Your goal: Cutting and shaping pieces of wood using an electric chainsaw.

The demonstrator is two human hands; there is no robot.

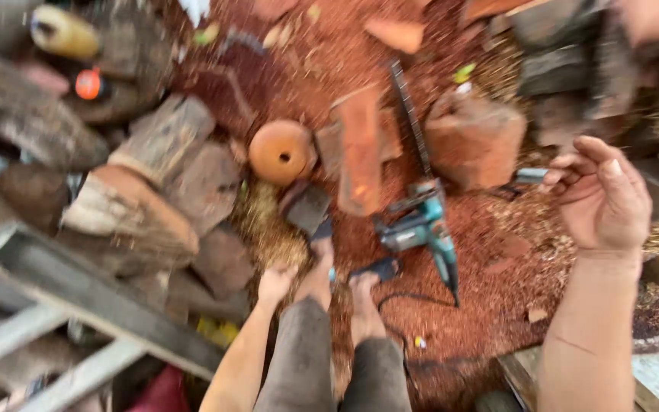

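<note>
Right hand [604, 200] is hanging raised w/ fingers loosely spread, gripping nothing; a small grey metal piece [532, 175] is sitting just off its fingertips. Left hand [276, 284] is reaching low beside the knee, too blurred to tell its state. Teal chainsaw [421, 221] is lying on red sawdust [490, 305] between both hands. Round turned wood piece [281, 152] & reddish wood blocks [473, 139] are crowding beyond.

Both forearms are bare, with no sleeves, watch or rings visible on the left hand [276, 284] or the right hand [604, 197]. The legs wear grey-brown trousers [306, 358] ending above the ankles. The feet are in dark open sandals [381, 268], blurred.
</note>
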